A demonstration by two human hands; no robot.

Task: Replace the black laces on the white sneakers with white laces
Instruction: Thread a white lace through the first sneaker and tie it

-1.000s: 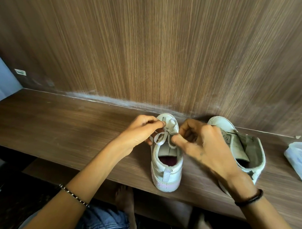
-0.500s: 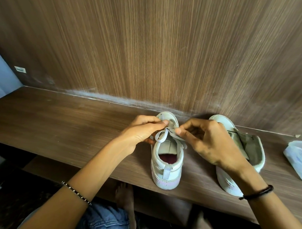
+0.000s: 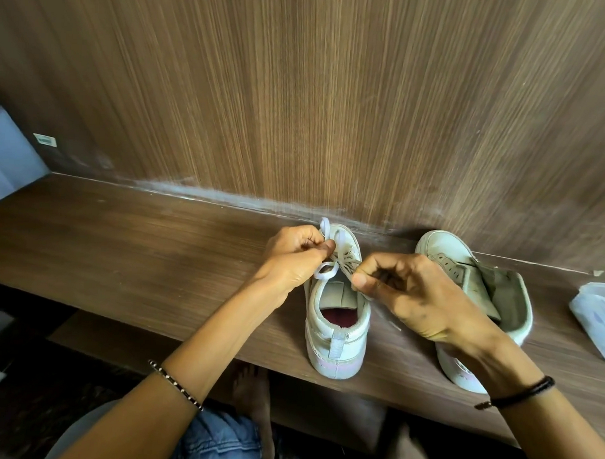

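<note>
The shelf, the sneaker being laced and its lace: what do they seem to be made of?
The shelf looks like wood-grain laminate or veneer, matt, finely streaked. The sneaker seems smooth leather or a synthetic lookalike, off-white and scuffed. The lace looks like flat woven fabric, limp enough to loop.

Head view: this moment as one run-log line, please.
left hand: pinches white lace | right hand: pinches white lace | laced sneaker: upright | other sneaker: no lace seen

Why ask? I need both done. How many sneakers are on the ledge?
2: the laced sneaker in the middle; the unlaced sneaker right of it. None seem hidden.
</note>
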